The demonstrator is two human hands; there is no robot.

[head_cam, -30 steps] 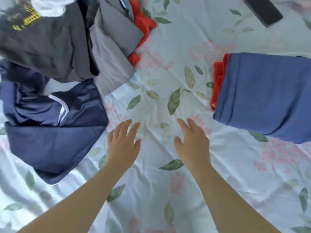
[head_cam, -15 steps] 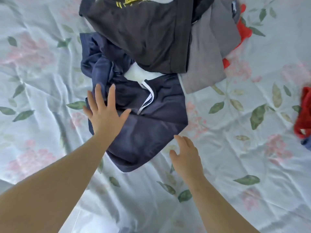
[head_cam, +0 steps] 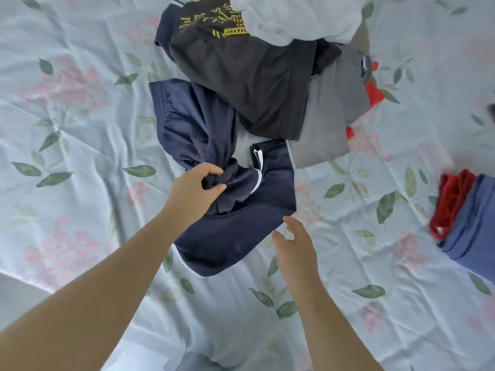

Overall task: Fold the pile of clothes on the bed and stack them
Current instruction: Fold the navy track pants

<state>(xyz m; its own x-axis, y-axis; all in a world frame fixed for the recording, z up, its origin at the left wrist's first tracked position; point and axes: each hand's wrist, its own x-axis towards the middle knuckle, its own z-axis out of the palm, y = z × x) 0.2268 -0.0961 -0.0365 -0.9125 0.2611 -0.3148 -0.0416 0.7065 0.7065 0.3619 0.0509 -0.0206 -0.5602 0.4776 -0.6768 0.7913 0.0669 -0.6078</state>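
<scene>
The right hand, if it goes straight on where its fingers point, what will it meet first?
The right hand would probably meet the navy garment first, at its near edge; depth is unclear.

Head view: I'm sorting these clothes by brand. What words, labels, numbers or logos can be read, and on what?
None reads as words.
On the dark shirt, the yellow print: a drawing, no legible letters.
On the grey garment, the dark tag: too blurred.
On the navy shorts, the white mark: a shape, no letters.
</scene>
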